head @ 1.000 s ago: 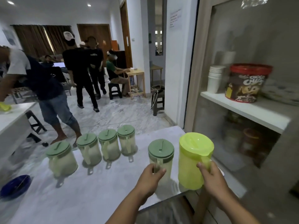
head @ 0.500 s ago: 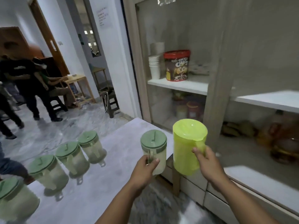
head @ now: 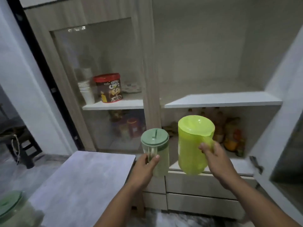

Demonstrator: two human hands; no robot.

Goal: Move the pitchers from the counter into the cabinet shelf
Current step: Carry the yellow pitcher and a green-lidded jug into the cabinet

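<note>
While both grips closed on pitcher handles: left hand [head: 146,163] pale pitcher [head: 158,154], right hand [head: 213,158] lime pitcher [head: 191,148], before shelf edge [head: 223,106].

Tub [head: 108,87] on shelf [head: 113,104], cups [head: 86,91] left

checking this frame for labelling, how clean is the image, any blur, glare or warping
Head view: dim, soft indoor light; wide-angle bending of the cabinet edges; the bright lime plastic pitcher and pale green lidded pitcher are fairly sharp, the bottles on the lower shelf smeared; faint glare on the glass cabinet door.
</note>
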